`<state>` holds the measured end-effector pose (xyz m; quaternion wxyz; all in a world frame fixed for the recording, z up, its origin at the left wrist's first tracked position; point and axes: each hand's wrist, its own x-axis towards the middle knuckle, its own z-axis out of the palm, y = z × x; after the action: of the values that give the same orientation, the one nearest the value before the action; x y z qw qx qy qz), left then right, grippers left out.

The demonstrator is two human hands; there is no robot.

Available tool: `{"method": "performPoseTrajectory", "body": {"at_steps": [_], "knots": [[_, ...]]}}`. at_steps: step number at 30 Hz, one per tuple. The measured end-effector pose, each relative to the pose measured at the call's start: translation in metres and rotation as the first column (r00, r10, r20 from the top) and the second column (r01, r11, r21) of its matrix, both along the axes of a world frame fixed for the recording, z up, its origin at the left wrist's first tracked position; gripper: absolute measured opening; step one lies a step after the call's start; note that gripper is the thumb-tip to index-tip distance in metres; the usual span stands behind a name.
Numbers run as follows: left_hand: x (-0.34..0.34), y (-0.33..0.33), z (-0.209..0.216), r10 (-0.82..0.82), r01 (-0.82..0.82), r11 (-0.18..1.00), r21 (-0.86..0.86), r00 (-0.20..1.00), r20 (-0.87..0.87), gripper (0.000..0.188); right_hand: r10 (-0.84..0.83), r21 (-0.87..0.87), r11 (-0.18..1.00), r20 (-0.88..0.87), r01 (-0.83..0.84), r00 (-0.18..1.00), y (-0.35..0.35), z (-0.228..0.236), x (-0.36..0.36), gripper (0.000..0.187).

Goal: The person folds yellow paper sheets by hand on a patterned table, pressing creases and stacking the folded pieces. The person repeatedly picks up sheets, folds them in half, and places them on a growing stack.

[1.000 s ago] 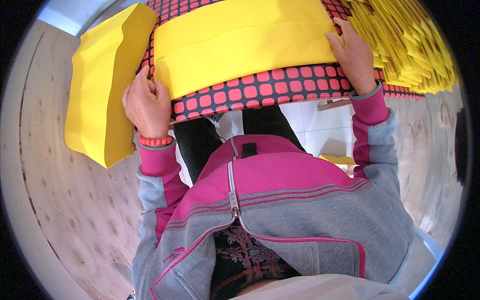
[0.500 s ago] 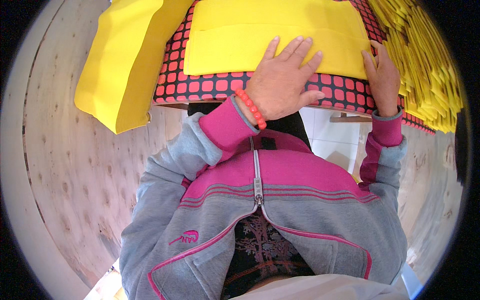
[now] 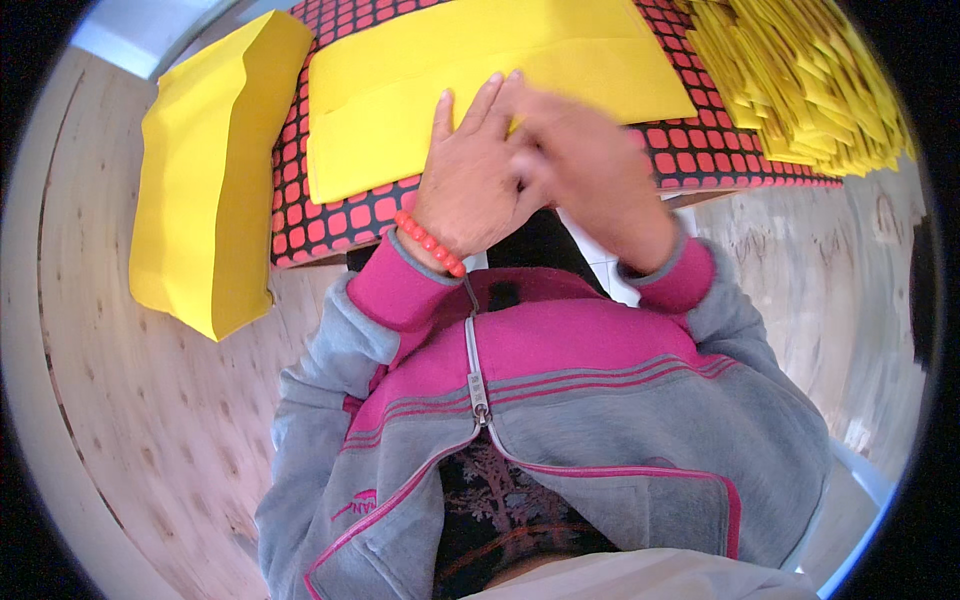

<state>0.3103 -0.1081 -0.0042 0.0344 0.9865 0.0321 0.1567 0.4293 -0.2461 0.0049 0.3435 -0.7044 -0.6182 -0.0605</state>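
A flat yellow fabric piece (image 3: 375, 125) with a fold or seam line across it lies on the table in front of me. My left hand (image 3: 475, 175), a red bead bracelet at its wrist, is palm down over the near edge of this fabric, its fingers stretched out. Close against its fingers and thumb side is my right hand (image 3: 590, 165), smeared by motion. Its fingers are partly hidden, and whether it holds anything does not show.
The table wears a black cover (image 3: 340, 225) with red squares. Over its left edge hangs another yellow fabric piece (image 3: 185, 200). A thick stack of folded yellow pieces (image 3: 800, 90) sits at the right. Pale wood-patterned flooring (image 3: 150, 430) surrounds the table.
My right hand has left the fabric's right edge and come leftward to my left hand. The view has shifted, and the flat fabric now appears tilted.
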Motion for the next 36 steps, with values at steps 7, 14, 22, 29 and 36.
{"method": "performPoseTrajectory", "body": {"at_steps": [7,14,22,29,36], "knots": [[-0.024,0.007,0.004,0.050,-0.051,0.997,-0.059,0.999,-0.018,0.077,-0.112,-0.053,0.991,0.156,0.122,0.981,-0.017,-0.017,0.006,0.071],[-0.083,0.042,0.005,0.259,-0.264,0.963,-0.052,0.962,-0.088,0.087,-0.354,-0.101,0.910,0.318,0.403,0.880,-0.071,-0.017,0.045,0.076],[-0.098,0.044,0.007,0.403,-0.402,0.911,0.092,0.915,0.009,0.084,-0.481,0.056,0.867,0.351,0.495,0.803,-0.072,-0.018,0.040,0.065],[-0.038,-0.006,0.003,0.039,-0.039,0.999,-0.022,0.999,0.002,0.072,-0.102,-0.055,0.992,0.192,0.115,0.976,-0.006,-0.013,-0.017,0.053],[-0.088,0.021,0.004,0.198,-0.199,0.977,-0.076,0.980,-0.015,0.081,-0.260,-0.121,0.945,0.279,0.303,0.924,-0.047,-0.024,0.024,0.057]]}}
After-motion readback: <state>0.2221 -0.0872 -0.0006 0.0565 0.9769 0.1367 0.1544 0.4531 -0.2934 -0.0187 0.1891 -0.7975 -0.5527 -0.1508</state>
